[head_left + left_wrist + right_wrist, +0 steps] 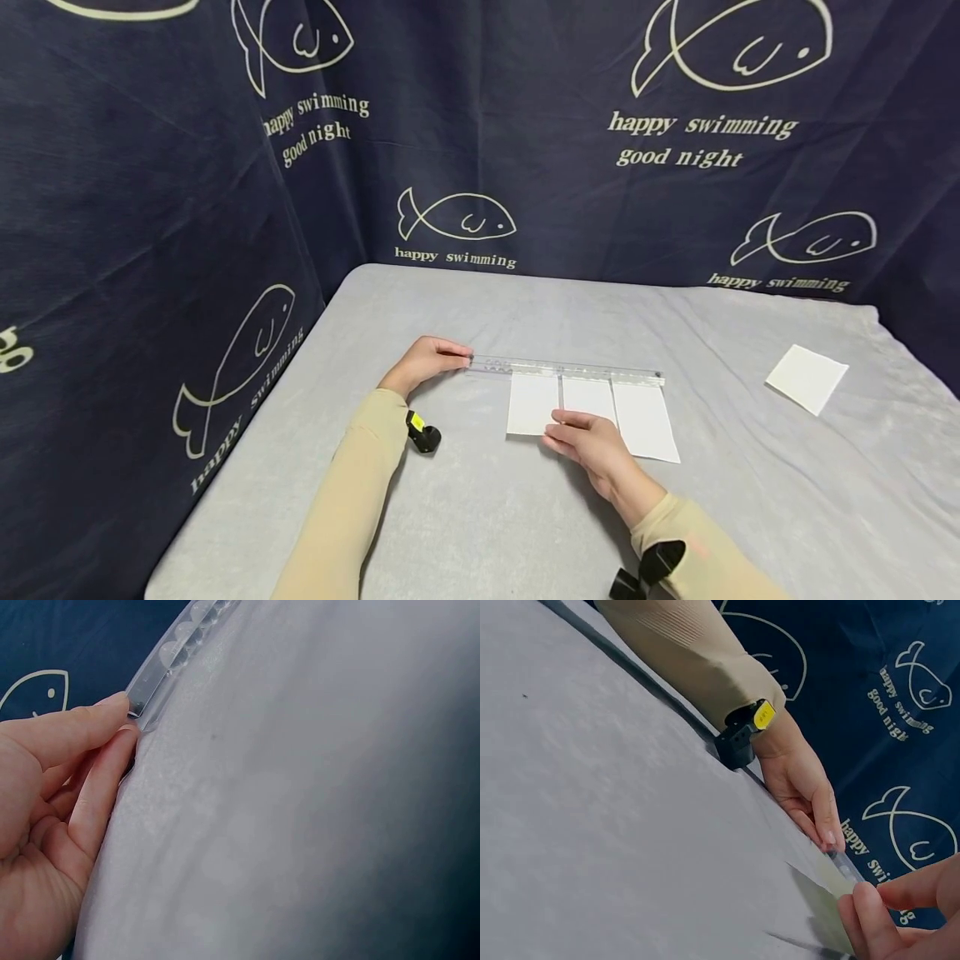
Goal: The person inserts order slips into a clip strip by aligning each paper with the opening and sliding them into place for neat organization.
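Note:
A long clear plastic ticket rail (pixel 577 370) lies across the middle of the head view, with round clear balls (pixel 184 641) inside it. My left hand (pixel 429 364) pinches its left end between thumb and fingers. Three white paper cards stretch toward me from the rail: a left card (pixel 529 402), a middle card (pixel 587 397) and a right card (pixel 645 421). At the left card's lower right corner, my right hand (pixel 596 452) pinches the paper between thumb and fingertips. That hand and wrist cover the lower part of the middle card.
A loose white sheet (pixel 807 380) lies apart, on the right of the grey cloth-covered table (pixel 465 517). Dark blue curtains (pixel 555 167) with fish drawings hang behind and to the left. Black wrist cameras (pixel 424 435) are strapped on both sleeves.

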`<state>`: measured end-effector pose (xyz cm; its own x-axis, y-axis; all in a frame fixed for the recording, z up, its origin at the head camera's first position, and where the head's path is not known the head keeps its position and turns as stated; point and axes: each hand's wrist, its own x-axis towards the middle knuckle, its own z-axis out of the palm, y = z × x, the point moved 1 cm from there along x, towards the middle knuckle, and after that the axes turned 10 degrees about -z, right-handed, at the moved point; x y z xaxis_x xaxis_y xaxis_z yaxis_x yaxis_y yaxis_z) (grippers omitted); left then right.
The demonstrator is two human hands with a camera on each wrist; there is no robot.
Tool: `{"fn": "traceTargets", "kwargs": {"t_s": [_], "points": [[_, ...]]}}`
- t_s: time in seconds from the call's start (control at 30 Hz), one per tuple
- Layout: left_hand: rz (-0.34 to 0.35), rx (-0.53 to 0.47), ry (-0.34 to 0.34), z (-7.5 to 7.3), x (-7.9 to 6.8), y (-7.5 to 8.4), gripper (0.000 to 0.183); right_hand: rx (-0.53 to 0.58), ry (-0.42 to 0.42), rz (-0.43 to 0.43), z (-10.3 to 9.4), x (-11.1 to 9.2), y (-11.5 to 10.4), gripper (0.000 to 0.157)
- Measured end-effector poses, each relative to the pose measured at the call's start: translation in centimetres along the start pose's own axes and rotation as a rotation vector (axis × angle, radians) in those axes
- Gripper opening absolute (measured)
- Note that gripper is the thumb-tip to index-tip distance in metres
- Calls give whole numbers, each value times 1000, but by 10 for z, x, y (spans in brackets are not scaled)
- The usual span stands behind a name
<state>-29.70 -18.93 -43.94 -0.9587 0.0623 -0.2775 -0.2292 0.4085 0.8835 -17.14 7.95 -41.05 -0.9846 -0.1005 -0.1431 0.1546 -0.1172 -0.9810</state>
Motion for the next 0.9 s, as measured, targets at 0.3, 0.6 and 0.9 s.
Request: {"fn": "traceTargets", "kwargs": {"t_s": [0.3,0.6,0.9], "points": [[-3,-5,3,0,-2,3,22,51,-2,12,-7,-9,2,43],[4,-19,5,1,-2,3,22,129,-97,59,-21,-12,0,50],[-19,-5,7,0,0,2,22,164,-130,46,-30,-11,-11,54]]}}
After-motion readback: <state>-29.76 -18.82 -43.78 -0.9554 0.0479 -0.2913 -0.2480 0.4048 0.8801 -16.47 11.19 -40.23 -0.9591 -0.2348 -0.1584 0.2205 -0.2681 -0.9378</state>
